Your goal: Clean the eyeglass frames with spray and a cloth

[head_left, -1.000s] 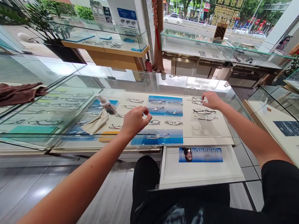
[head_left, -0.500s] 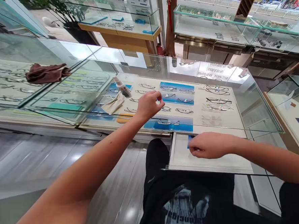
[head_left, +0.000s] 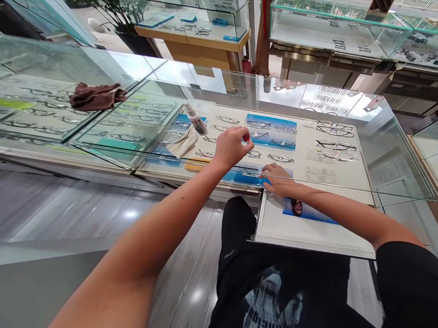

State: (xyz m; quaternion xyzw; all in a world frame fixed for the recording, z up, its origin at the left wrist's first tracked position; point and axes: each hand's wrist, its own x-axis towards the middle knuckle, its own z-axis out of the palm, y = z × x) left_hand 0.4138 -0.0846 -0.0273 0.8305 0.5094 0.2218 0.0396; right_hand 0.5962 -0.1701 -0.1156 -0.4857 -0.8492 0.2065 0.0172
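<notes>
My left hand [head_left: 234,145] is closed, thumb and fingertips pressed together, over the glass top of the display case. A small reddish spot shows in the curl of its fingers; I cannot make out what it is. My right hand [head_left: 277,179] lies low at the front of the case with fingers extended, beside a pair of eyeglasses [head_left: 249,173] on the front blue card [head_left: 238,176]. Whether it touches them is unclear. A pale cloth [head_left: 183,142] and a white spray bottle [head_left: 195,120] are left of my left hand.
Below my right forearm an open drawer [head_left: 272,222] holds a blue printed card [head_left: 311,210]. More eyeglasses [head_left: 335,144] lie in rows at the right. A brown cloth [head_left: 96,96] rests on the glass to the left. The case's front glass edge [head_left: 354,188] runs above the drawer.
My right hand has moved from over the drawer up and left to the front blue card, its fingers now extended. The drawer's card is more exposed. My left hand stays closed; the view has shifted.
</notes>
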